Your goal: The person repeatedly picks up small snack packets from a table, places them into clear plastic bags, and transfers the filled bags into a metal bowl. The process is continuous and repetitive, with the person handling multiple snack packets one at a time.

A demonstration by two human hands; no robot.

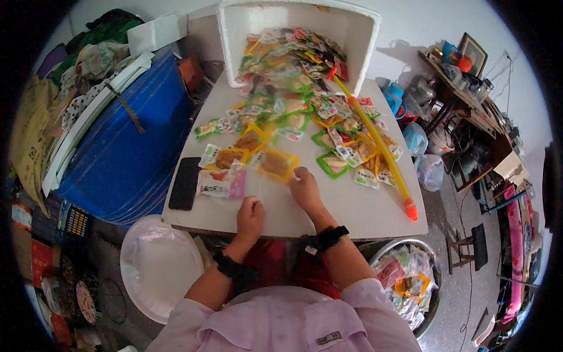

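Observation:
My left hand [250, 213] is closed above the near edge of the white table [281, 211], with what looks like clear film at its fingertips; whether it grips this is unclear. My right hand [304, 187] pinches the corner of a blurred yellow-edged food packet [277, 164]. Left of these lie a pink packet [221, 184], another yellow-edged packet [225, 159] and a black phone [184, 184]. Many small green- and yellow-edged packets spill from a white foam box [300, 13] tipped on its side at the back. A yellow plastic tube with orange ends [380, 143] lies across the right side.
A white plastic-lined tub [160, 268] stands below the table at left, beside a large blue container [127, 149]. At lower right is a metal basin [433, 308] holding packets and wrappers. A small stool [478, 247] and a cluttered shelf [466, 99] stand further right.

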